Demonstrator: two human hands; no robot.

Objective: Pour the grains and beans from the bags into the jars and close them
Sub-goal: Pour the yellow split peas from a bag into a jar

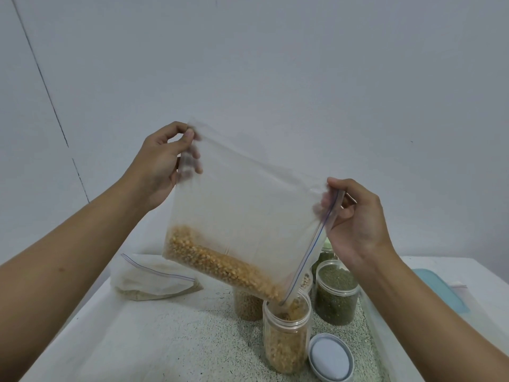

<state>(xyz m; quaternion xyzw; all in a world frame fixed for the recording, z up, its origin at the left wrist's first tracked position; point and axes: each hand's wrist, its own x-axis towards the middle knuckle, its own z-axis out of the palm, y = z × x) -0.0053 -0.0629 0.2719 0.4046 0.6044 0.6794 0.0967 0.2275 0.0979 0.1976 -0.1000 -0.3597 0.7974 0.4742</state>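
Now both hands hold the zip bag (242, 216) up, left hand (162, 164) pinching its top corner, right hand (355, 219) pinching the zipper edge; its low corner sits in the open jar (286, 340), yellow kernels (220, 263) sliding in, lid (330, 357) lying just beside

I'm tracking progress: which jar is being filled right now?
The nearest jar, holding yellow kernels: the tilted bag pours into its mouth. The green-bean jar beside it and the brownish jar behind receive nothing.
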